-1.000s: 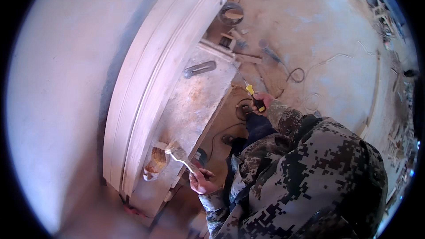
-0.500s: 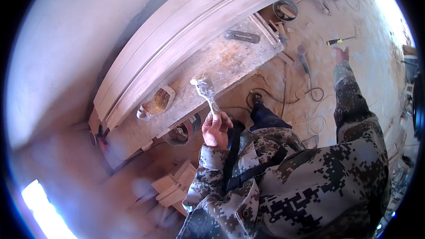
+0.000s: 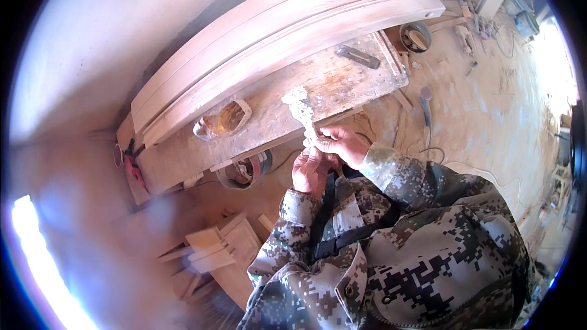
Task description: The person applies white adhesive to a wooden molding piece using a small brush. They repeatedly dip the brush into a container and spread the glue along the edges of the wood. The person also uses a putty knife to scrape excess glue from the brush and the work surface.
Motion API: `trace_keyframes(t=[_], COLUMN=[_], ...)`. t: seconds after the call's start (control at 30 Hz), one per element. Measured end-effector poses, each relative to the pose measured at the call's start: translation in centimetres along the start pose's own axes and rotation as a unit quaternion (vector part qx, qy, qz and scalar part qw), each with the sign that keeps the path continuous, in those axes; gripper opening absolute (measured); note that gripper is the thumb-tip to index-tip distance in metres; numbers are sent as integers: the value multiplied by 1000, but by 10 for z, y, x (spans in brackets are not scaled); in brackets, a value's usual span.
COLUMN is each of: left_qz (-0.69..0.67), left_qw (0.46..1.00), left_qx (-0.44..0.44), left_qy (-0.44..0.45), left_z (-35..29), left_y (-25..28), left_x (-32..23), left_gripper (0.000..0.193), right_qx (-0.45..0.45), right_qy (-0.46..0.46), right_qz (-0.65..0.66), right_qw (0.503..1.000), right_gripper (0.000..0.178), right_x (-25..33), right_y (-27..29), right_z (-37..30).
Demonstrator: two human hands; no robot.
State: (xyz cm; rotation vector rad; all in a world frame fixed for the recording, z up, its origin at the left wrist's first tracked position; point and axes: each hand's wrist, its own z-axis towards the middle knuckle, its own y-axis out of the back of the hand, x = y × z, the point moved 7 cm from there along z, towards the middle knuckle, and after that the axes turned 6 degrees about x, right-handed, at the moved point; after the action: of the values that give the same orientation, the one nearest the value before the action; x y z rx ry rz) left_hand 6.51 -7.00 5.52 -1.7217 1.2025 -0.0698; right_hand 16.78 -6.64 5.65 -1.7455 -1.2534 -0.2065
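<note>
A brush-like tool [image 3: 298, 105] with a crinkled, white-crusted head points away from me over the bench's near edge. My left hand [image 3: 309, 174] is closed round the lower end of its handle. From the right, my right hand [image 3: 343, 145] reaches in and pinches the handle just above the left fingers. The hands hide the handle's end. On the bench, left of the tool, sits a cut-open, film-like container [image 3: 227, 118] with amber stuff inside. A grey metal hand plane or similar flat tool [image 3: 358, 57] lies near the bench's right end.
Long pale wooden mouldings [image 3: 275, 43] lie along the far side of the worn bench [image 3: 269, 122]. A bucket [image 3: 244, 171] stands below its near edge, another tub [image 3: 416, 36] beyond its right end. Corded tools [image 3: 426, 95] and wood offcuts [image 3: 211, 250] lie on the floor.
My right hand has come in from far right to the tool's handle. The yellow-and-black screwdriver beside it is no longer there. The tool has turned, and the view has shifted.
</note>
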Motion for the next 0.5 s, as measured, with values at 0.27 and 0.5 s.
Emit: trace_keyframes(t=[0.27, 0.5], left_qz=[316, 2], left_qw=[946, 991], left_qx=[60, -81], left_qy=[49, -108], left_z=[-11, -24], left_y=[38, 106], left_x=[-2, -63], left_gripper=[41, 36], right_qx=[-138, -284], right_qy=[167, 230], right_qz=[-40, -296], right_qw=[976, 882], right_gripper=[21, 38], right_x=[24, 48], right_y=[-2, 34], right_z=[23, 44])
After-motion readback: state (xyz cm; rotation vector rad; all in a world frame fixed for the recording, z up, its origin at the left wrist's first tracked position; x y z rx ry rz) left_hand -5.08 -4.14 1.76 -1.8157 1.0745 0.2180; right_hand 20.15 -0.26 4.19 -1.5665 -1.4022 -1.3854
